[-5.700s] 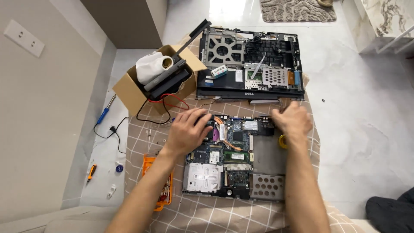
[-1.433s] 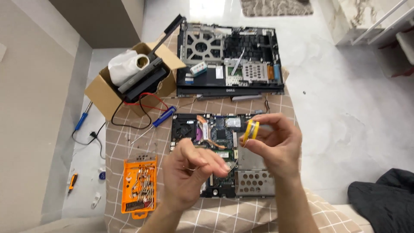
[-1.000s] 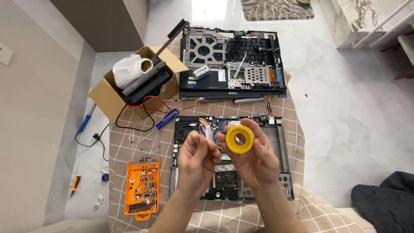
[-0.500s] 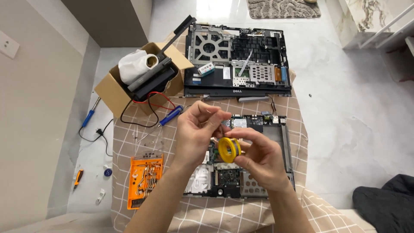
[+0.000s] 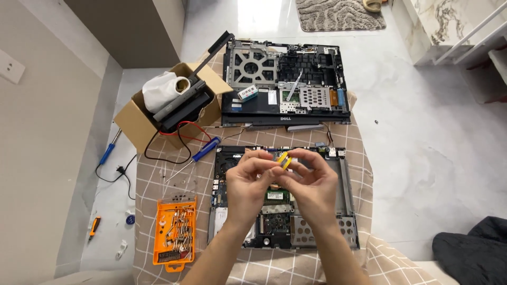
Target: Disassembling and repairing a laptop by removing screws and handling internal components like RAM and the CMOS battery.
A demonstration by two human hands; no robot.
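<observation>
Both hands up over the open laptop base (image 5: 343, 179), meeting at a small yellow tape roll (image 5: 285, 160). Left hand (image 5: 248, 182) pinching at the roll's near side with fingertips, right hand (image 5: 314, 182) gripping it from the other side, roll seen almost edge-on between them, raised above the board. Below the wrists, exposed circuit board and drive bays on a checked cloth (image 5: 158, 174). To the left on the cloth, an orange bit case (image 5: 174, 229) lying open, and a blue-handled screwdriver (image 5: 203, 150) just beside the base's upper corner. Farther up, a second stripped laptop chassis (image 5: 285, 84). Left of that, a cardboard box (image 5: 137, 124) stuffed with black parts and a white bundle, red and black wires trailing out.
</observation>
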